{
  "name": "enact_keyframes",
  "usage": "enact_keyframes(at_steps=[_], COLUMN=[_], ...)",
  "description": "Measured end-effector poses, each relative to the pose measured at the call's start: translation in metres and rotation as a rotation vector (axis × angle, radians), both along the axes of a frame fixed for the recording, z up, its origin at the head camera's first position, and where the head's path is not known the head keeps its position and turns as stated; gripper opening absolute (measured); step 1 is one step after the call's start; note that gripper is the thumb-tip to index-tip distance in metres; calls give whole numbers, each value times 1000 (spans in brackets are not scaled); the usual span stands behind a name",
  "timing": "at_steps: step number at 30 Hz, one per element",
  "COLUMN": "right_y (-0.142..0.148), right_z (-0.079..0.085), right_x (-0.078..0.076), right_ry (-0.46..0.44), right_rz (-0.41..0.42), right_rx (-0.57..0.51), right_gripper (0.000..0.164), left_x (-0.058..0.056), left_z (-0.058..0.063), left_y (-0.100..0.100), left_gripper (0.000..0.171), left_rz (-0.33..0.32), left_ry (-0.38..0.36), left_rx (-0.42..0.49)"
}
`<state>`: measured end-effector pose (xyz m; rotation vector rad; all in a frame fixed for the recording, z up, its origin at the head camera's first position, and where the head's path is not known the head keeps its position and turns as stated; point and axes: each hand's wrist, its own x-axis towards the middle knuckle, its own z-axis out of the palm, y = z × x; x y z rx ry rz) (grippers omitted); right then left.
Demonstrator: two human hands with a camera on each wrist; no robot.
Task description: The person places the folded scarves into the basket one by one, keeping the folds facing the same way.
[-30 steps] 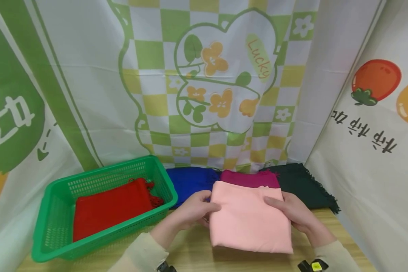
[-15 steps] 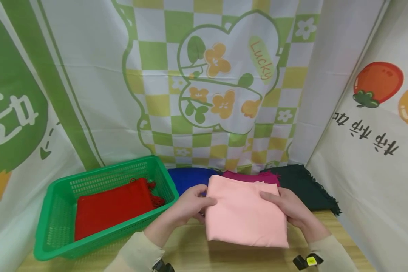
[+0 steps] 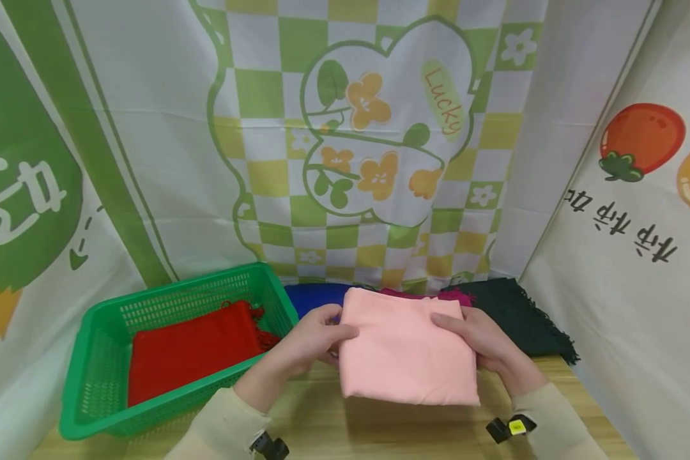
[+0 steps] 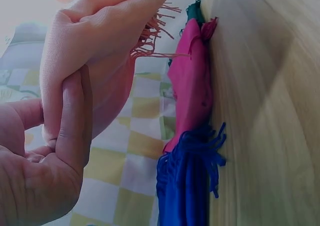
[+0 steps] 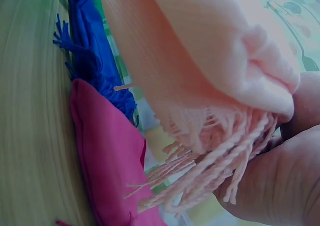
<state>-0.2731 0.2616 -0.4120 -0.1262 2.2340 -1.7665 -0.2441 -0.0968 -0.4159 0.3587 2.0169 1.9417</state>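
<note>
A folded pink scarf [image 3: 408, 354] is held up above the wooden table, its front face tilted toward me. My left hand [image 3: 316, 335] grips its left edge, thumb on the front and fingers behind. On the opposite edge my right hand [image 3: 489, 335] pinches it the same way. In the right wrist view, twisted fringe [image 5: 225, 151] hangs from the scarf beside that hand. Behind it lie a blue scarf [image 3: 316, 299], a magenta scarf [image 5: 110, 151] mostly hidden in the head view, and a dark green scarf [image 3: 514, 319].
At the left stands a green plastic basket [image 3: 100, 418] with a folded red scarf [image 3: 192, 354] inside. Beneath my hands is the wooden table [image 3: 414, 434]. A patterned curtain [image 3: 264, 160] closes off the back, with printed white cloth along both sides.
Both hands have carried the pink scarf a little to the left and upward, covering more of the magenta scarf. The basket and the other scarves stay in place.
</note>
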Motion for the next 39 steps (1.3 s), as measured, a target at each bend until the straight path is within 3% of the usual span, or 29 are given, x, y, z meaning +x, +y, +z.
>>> enact_keyframes(at_steps=[17,39], right_y=[-38,-95], right_z=[5,8], right_x=[-26,-56], right_ry=[-19,1], right_rz=[-31,46], right_rx=[-40,-100], right_gripper=[66,53], left_x=[-10,-10], left_z=[8,10], left_y=[-32,-76], left_gripper=[33,43], left_rz=[70,193], left_ry=[-1,-15], left_rx=[-13,-35])
